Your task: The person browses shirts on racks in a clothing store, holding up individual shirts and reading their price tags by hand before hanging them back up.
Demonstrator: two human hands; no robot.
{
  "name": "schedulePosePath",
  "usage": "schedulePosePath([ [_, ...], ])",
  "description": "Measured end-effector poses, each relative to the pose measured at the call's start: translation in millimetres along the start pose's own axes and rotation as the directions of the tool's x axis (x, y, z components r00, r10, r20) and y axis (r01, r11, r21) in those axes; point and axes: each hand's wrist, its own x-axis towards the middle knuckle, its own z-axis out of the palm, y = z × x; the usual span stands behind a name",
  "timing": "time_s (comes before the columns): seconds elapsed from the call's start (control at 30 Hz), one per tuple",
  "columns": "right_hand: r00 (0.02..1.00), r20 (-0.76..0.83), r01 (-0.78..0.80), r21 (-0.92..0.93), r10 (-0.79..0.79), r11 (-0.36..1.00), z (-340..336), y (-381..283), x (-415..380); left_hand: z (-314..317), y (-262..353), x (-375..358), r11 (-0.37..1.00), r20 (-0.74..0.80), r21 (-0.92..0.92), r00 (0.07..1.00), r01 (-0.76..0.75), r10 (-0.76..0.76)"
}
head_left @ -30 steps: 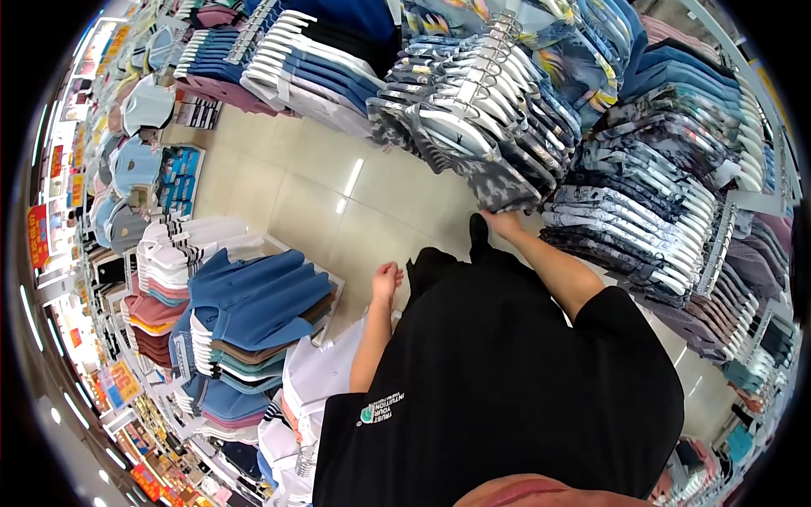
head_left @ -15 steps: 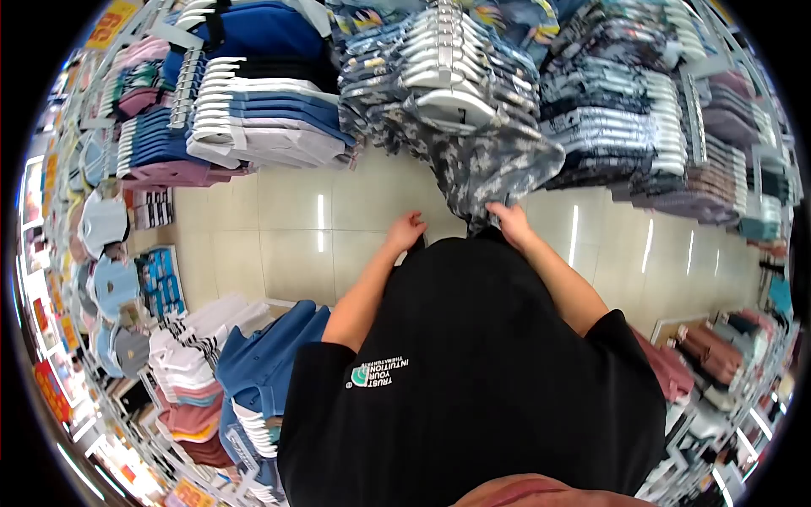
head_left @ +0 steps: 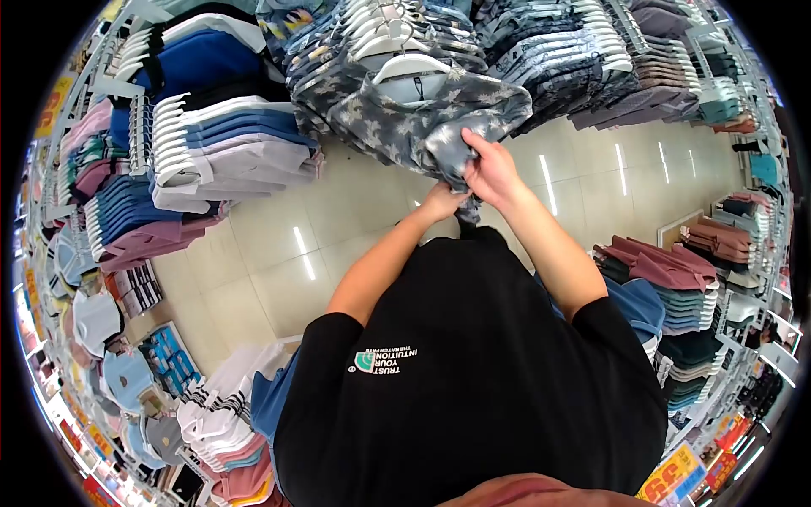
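A grey shirt with a pale leaf-like pattern (head_left: 380, 118) hangs on a white hanger (head_left: 411, 66) at the front of a rack, in the upper middle of the head view. My right hand (head_left: 492, 171) is closed on the shirt's lower right part, thumb on top, and the cloth bunches up there. Just left of it, my left hand (head_left: 443, 201) is closed at the shirt's bottom edge, with its fingertips partly hidden. Some of the dark cloth dangles below both hands, near my black T-shirt (head_left: 473, 338).
White and blue shirts (head_left: 241, 139) hang to the left, dark patterned shirts (head_left: 549, 68) to the right. Behind me are folded-looking white garments (head_left: 215, 414) and a dusty-red garment (head_left: 659, 260). Glossy floor tiles (head_left: 253, 262) run between the racks. Boxes (head_left: 169, 355) stand low at left.
My left hand has moved right and onto the shirt's bottom edge. The right hand has moved up with the cloth, and the shirt now faces me more. The view has turned.
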Motion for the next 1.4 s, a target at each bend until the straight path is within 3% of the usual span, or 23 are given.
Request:
schedulePosePath([
  [0.07,0.987,0.081,0.16,-0.381,-0.139,0.911,7.4,-2.4,1.2,-10.0,41.5,-23.0,0.916,-0.1,-0.401,0.992,0.025,-0.071],
  [0.1,0.986,0.12,0.163,-0.63,-0.112,0.759,-12.7,-4.4,13.0,-14.0,35.5,-20.1,0.819,-0.026,-0.57,0.994,0.069,-0.101],
  [0.13,0.986,0.128,0.166,-0.626,-0.11,0.762,-29.0,-2.5,13.3,-28.9,63.7,-32.4,0.714,0.037,-0.668,0.967,0.212,-0.253],
  [0.2,0.957,0.256,0.288,-0.784,-0.137,0.55,-50.7,-3.0,8.7,-38.1,81.2,-41.7,0.476,-0.038,-0.876,0.977,0.069,-0.212],
  [0.27,0.976,0.216,0.183,-0.75,-0.026,0.635,-58.4,-6.8,-14.7,-46.8,91.5,-45.8,0.356,-0.04,-0.934,0.989,0.012,-0.139],
  [0.37,0.981,0.149,-0.03,-0.519,0.125,0.854,-52.0,-10.9,-55.7,-50.4,95.2,-46.5,0.351,-0.017,-0.935,0.986,0.043,-0.168],
  [0.4,0.981,0.153,-0.026,-0.514,0.122,0.858,-52.8,-10.2,-61.5,-49.7,100.1,-46.2,0.347,-0.021,-0.937,0.986,0.039,-0.168],
  [0.47,0.96,0.274,0.216,-0.615,-0.051,0.758,-52.3,-8.2,-69.6,-46.0,107.7,-45.3,0.296,0.014,-0.953,0.986,0.064,-0.169],
  [0.53,0.954,0.292,0.242,-0.601,-0.072,0.762,-46.9,-10.3,-75.3,-42.8,113.8,-43.2,0.181,0.072,-0.98,0.996,0.081,-0.055],
  [0.6,0.911,0.306,0.405,-0.796,-0.278,0.45,-35.7,-16.7,-84.2,-37.5,130.8,-48.3,0.173,0.079,-0.981,0.996,0.085,-0.041],
  [0.67,0.894,0.306,0.425,-0.811,-0.327,0.402,-31.1,-24.4,-89.5,-28.0,142.2,-52.7,0.178,0.052,-0.982,0.998,0.056,-0.03],
  [0.73,0.889,0.355,0.404,-0.906,-0.291,0.128,-24.5,-34.6,-96.0,-17.8,145.9,-52.9,0.213,0.057,-0.975,0.998,0.054,0.007],
  [0.77,0.885,0.35,0.405,-0.904,-0.307,0.136,-25.9,-32.0,-96.2,-12.3,144.7,-49.8,0.288,-0.004,-0.958,0.999,0.01,-0.047],
  [0.83,0.854,0.356,0.363,-0.93,-0.379,-0.055,-27.0,-27.6,-91.5,-5.9,144.8,-42.3,0.422,-0.111,-0.905,0.987,-0.051,-0.119],
  [0.87,0.849,0.356,0.366,-0.929,-0.391,-0.052,-24.5,-29.3,-90.0,-4.5,150.3,-44.3,0.414,-0.123,-0.909,0.984,-0.058,-0.132],
  [0.93,0.698,0.56,0.414,-0.824,-0.446,-0.386,-20.1,-31.9,-90.6,-5.5,148.6,-43.2,0.351,-0.121,-0.935,0.972,-0.044,-0.2],
  [0.97,0.646,0.625,0.457,-0.777,-0.439,-0.433,-15.4,-36.3,-93.2,-7.5,145.4,-42.8,0.35,-0.12,-0.936,0.971,-0.041,-0.207],
  [1.03,0.62,0.667,0.491,-0.741,-0.413,-0.458,-12.4,-41.5,-100.6,-13.0,139.8,-41.3,0.173,-0.015,-0.985,0.977,0.022,-0.215],
  [1.13,0.556,0.725,0.525,-0.686,-0.407,-0.504,-16.7,-43.0,-101.9,-16.9,152.6,-38.5,0.187,-0.015,-0.982,0.975,0.028,-0.222],
  [1.2,0.801,0.459,0.44,-0.887,-0.385,-0.141,-16.9,-40.9,-102.1,-17.8,160.3,-39.7,0.186,-0.003,-0.982,0.978,0.037,-0.209],
  [1.23,0.802,0.456,0.438,-0.888,-0.385,-0.139,-21.9,-37.0,-98.8,-16.9,164.1,-41.3,0.16,0.02,-0.986,0.982,0.051,-0.189],
  [1.3,0.676,0.554,0.62,-0.784,-0.485,-0.033,-29.1,-29.7,-89.3,-14.7,171.0,-47.9,0.164,0.055,-0.984,0.992,0.073,-0.11],
  [1.4,0.665,0.525,0.653,-0.754,-0.532,0.071,-28.2,-33.3,-86.2,-11.4,156.4,-45.7,0.195,0.01,-0.98,0.982,0.048,-0.187],
])
